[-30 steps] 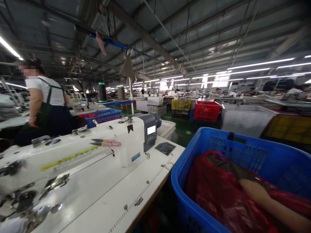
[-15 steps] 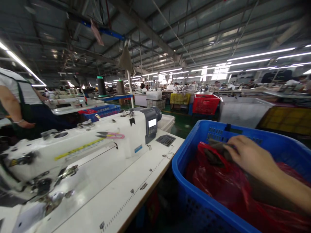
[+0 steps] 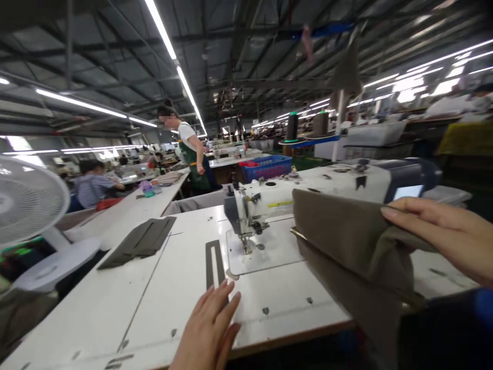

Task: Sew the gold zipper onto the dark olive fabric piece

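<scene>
- Worktop [image 3: 115,308]: white, long, runs away from you toward the back-left; it carries everything below, so your fabric has a flat run-in to the needle.
- Sewing machine [image 3: 308,190]: sits across the worktop w/ its long body running left-right. Needle end is on the left, screen end on the right behind your hand. That puts the needle plate in front of you, where both hands can reach it.
- Olive-brown fabric piece [image 3: 346,236]: it's in your right hand, lifted off the worktop and draped just right of the needle plate. Its long axis runs roughly left-right and is tilted: the far-left corner points at the machine arm, and the rest hangs down past the worktop's front edge. Held by its upper fold, prob. so the free end drops and opens.
- Fan [image 3: 26,200]: white, at far left off the worktop, facing your way.
- Stack of cut pieces [image 3: 138,241]: same dull colour, lying flat at left-centre, well apart from the needle. Long axis points away from you.
- Right hand [image 3: 442,236]: grip is pinching the fabric's top fold, w/ fingers laid over it. Thumb is hidden underneath.
- Left hand [image 3: 210,329]: grip is spread, holding nothing. Palm down, fingers flat on the worktop, pointing toward the dark strip [image 3: 213,262] near the needle.
</scene>
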The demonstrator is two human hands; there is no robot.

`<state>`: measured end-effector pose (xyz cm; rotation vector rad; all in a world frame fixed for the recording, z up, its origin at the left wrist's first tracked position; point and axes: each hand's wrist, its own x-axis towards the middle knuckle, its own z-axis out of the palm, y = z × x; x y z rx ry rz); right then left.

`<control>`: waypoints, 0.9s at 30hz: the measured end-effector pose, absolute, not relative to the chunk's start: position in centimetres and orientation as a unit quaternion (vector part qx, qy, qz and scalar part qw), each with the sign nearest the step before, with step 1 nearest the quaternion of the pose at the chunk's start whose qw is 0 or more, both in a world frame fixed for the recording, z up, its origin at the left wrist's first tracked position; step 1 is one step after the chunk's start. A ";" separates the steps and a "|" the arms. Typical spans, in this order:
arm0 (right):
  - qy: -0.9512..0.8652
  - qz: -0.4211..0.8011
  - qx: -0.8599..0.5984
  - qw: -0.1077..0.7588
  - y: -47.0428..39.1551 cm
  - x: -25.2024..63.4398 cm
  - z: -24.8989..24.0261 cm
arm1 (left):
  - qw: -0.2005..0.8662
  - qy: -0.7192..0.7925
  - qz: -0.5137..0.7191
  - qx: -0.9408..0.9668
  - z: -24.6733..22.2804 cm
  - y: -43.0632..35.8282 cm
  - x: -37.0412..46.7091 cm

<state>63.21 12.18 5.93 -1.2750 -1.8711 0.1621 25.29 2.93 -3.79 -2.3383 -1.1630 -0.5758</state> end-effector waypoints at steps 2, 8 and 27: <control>-0.754 0.079 -0.500 0.418 11.9 59.4 4.8 | 0.196 -0.445 -0.229 -0.843 -3.7 2.4 25.3; -0.875 0.247 -0.328 0.256 8.9 51.8 0.5 | 0.098 -0.486 -0.316 -0.809 -4.6 2.2 24.5; -0.809 -0.095 -0.419 0.402 5.7 51.1 -8.1 | -0.005 -0.230 -0.040 -0.972 -2.8 16.1 32.1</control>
